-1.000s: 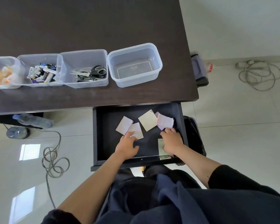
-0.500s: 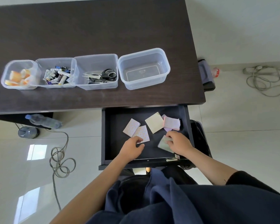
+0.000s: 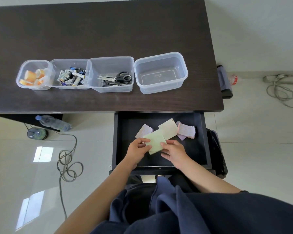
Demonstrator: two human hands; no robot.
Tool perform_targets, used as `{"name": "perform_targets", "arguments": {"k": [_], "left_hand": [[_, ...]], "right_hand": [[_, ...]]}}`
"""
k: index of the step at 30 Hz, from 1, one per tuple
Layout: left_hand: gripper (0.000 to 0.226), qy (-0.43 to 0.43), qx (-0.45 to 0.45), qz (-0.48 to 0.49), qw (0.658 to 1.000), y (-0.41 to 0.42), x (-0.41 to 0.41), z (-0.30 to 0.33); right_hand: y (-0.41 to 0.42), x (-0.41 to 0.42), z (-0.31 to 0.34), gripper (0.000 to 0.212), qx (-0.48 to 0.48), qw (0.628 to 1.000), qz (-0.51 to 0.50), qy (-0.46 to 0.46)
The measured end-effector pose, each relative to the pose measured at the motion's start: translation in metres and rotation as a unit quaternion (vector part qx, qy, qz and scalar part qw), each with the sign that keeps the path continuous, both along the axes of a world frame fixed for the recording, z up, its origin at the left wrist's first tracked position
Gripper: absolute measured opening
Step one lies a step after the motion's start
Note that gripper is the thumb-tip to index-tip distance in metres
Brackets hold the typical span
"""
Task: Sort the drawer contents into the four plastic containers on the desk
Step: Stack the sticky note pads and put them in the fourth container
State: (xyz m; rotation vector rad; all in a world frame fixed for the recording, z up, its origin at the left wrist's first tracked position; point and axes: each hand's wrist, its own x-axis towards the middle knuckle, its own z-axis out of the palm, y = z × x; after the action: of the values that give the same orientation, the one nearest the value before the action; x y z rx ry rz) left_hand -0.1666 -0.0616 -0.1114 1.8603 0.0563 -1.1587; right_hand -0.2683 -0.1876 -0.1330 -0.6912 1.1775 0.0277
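Two hands now share one pale green note pad (image 3: 155,143) at the frame's centre, the left hand (image 3: 137,150) pinching its left edge and the right hand (image 3: 173,151) its right, where half a second ago only the right held it low in the drawer (image 3: 201,149); gathering the paper has begun. Three containers on the worktop (image 3: 108,31) already hold goods, while the empty container (image 3: 161,73) at upper right probably awaits these pads. Other note pads (image 3: 186,130) lie loose behind, nothing blocking the lift.
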Motion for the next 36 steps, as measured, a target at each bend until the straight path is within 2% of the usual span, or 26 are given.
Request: {"name": "perform_targets", "arguments": {"k": [2, 5, 9, 11, 14, 17, 20, 26, 30, 36], "left_hand": [[0.02, 0.004, 0.002, 0.022, 1.0, 0.002, 0.0, 0.001], [0.028, 0.005, 0.004, 0.04, 0.999, 0.005, -0.003, 0.0], [0.036, -0.012, 0.01, 0.065, 0.998, 0.008, -0.008, -0.002], [0.037, -0.024, 0.01, 0.073, 0.997, 0.008, -0.008, 0.0], [0.036, -0.053, 0.02, 0.059, 0.997, 0.009, -0.007, 0.003], [0.033, -0.093, 0.033, 0.061, 0.993, 0.01, -0.009, 0.008], [0.023, -0.136, 0.05, 0.103, 0.984, 0.01, -0.011, 0.013], [0.014, -0.172, 0.137, 0.16, 0.962, 0.012, -0.009, 0.01], [0.015, -0.161, 0.143, 0.136, 0.967, 0.01, -0.007, 0.013], [0.021, -0.11, 0.118, 0.104, 0.981, 0.005, -0.011, 0.013]], "right_hand": [[0.002, 0.001, 0.0, 0.019, -0.01, 1.0, 0.007, 0.005], [0.002, 0.003, 0.0, 0.021, -0.121, 0.989, 0.068, 0.04], [-0.008, 0.01, -0.001, 0.024, -0.302, 0.924, 0.227, 0.056], [-0.018, 0.017, -0.004, 0.02, -0.372, 0.894, 0.244, 0.054], [-0.04, 0.03, -0.009, 0.021, -0.474, 0.838, 0.248, 0.103], [-0.061, 0.035, -0.021, 0.036, -0.49, 0.801, 0.309, 0.15], [-0.07, 0.034, -0.034, 0.045, -0.485, 0.761, 0.393, 0.174], [-0.071, 0.033, -0.03, 0.041, -0.486, 0.787, 0.35, 0.148], [-0.071, 0.028, -0.024, 0.046, -0.503, 0.773, 0.358, 0.144], [-0.074, 0.022, -0.013, 0.025, -0.431, 0.829, 0.348, 0.079]]}}
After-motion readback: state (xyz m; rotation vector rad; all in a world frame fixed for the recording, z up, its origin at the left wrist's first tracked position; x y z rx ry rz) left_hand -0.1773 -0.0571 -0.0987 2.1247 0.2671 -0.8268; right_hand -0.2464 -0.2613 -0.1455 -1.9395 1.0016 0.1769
